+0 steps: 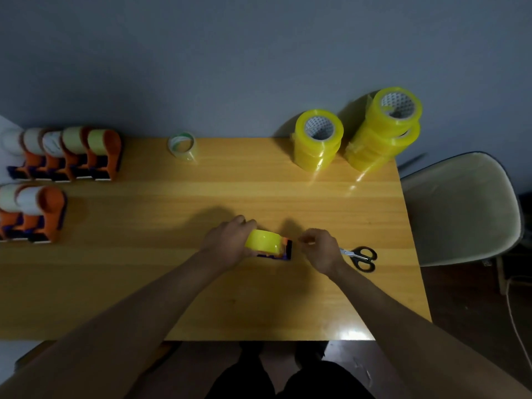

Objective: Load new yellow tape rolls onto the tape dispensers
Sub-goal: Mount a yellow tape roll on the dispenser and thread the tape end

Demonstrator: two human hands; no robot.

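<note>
A yellow tape roll point(264, 240) sits in an orange and dark blue dispenser point(283, 251) lying at the middle of the wooden table point(172, 269). My left hand point(230, 243) grips the roll and dispenser from the left. My right hand point(319, 249) hovers just right of the dispenser's cutter end, thumb and fingers pinched together; whether a tape end lies between them is too small to tell. Two stacks of new yellow rolls point(318, 139) point(385, 128) stand at the back right.
Black-handled scissors point(359, 257) lie right of my right hand. A nearly used-up clear roll point(182, 146) stands at the back edge. Several orange dispensers with pale rolls fill the back left point(72, 154) and left edge point(31, 211). A pale chair point(460, 208) stands right of the table.
</note>
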